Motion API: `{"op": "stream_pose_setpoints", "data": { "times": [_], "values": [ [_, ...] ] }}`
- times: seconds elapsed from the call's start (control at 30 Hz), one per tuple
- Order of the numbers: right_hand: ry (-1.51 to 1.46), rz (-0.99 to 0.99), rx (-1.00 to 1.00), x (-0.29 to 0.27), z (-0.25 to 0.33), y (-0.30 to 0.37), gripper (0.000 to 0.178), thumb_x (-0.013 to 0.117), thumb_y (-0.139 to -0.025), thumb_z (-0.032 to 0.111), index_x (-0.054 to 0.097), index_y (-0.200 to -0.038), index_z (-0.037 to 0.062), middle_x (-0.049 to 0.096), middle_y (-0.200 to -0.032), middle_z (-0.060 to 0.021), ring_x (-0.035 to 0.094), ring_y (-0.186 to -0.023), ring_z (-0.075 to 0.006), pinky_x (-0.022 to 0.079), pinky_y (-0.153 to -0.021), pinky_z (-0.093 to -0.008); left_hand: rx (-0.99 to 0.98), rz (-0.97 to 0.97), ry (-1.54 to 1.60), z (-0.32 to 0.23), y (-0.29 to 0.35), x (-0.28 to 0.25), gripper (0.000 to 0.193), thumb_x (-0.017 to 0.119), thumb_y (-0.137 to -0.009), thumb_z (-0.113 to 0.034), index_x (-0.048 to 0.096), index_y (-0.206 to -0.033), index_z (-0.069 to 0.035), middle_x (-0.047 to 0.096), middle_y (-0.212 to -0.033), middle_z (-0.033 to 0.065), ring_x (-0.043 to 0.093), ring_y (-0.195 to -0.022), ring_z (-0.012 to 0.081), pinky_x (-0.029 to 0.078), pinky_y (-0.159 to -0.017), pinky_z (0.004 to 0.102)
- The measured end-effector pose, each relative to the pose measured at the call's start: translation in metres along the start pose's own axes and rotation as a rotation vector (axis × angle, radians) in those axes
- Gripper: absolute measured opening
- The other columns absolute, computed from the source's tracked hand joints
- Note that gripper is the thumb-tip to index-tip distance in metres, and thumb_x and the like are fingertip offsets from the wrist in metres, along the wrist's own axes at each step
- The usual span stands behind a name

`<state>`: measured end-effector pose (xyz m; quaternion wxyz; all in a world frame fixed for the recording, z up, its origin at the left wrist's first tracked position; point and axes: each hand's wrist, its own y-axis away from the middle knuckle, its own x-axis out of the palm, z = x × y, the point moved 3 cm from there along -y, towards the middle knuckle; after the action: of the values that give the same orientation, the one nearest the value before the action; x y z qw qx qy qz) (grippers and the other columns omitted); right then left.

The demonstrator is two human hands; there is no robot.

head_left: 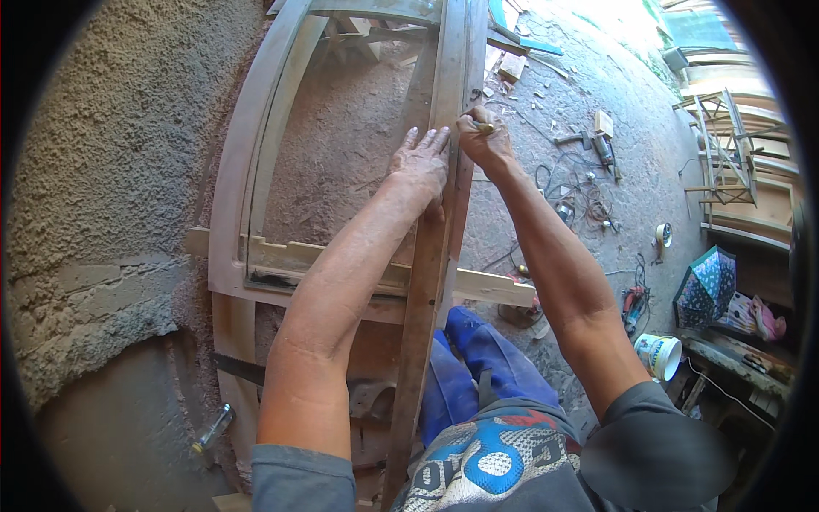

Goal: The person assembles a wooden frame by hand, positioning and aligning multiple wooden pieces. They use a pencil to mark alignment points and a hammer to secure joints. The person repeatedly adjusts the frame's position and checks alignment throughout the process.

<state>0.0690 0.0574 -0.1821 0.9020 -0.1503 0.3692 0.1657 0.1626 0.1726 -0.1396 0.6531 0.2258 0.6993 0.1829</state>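
Observation:
A long wooden board [424, 316] runs lengthwise across a pale wooden frame [229, 205] with an open middle. My left hand [418, 166] lies on the board with its fingers stretched toward the far end and its thumb down at the side. Just right of it, my right hand [486, 141] is closed at the board's right edge. A small yellowish end shows between its fingers; the rest of that thing is hidden. Below the hands, a thin light wooden strip [495, 288] crosses under the board and sticks out to the right.
A rough wall [128, 145] stands close on the left. To the right, a power drill [603, 152], tangled cables, a tape roll [663, 234] and wood scraps [512, 67] lie on the floor. A white bucket [657, 355] and an open umbrella [706, 286] stand farther right.

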Motion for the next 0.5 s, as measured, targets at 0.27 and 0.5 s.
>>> {"op": "stream_pose_setpoints", "data": {
  "times": [0.27, 0.5],
  "values": [
    [0.053, 0.076, 0.047, -0.002, 0.0, -0.004, 0.027, 0.053, -0.092, 0.025, 0.068, -0.098, 0.0028, 0.07, -0.098, -0.0237, 0.069, -0.096, -0.0397, 0.054, -0.084, -0.0443, 0.003, -0.006, 0.0, 0.002, -0.003, 0.003, 0.152, 0.094, -0.054, -0.059, 0.005, -0.163, -0.004, 0.007, -0.172, 0.0114, 0.008, -0.159, 0.0235, 0.004, -0.13, 0.0453],
    [0.093, 0.086, 0.01, -0.008, 0.012, 0.013, 0.023, 0.054, -0.088, 0.023, 0.065, -0.088, 0.0028, 0.07, -0.093, -0.0255, 0.07, -0.089, -0.0404, 0.056, -0.08, -0.0478, 0.009, -0.001, 0.004, 0.003, -0.004, 0.004, 0.152, 0.095, -0.053, -0.06, 0.006, -0.163, -0.004, 0.007, -0.172, 0.0109, 0.008, -0.159, 0.0233, 0.004, -0.13, 0.0459]
  ]
}}
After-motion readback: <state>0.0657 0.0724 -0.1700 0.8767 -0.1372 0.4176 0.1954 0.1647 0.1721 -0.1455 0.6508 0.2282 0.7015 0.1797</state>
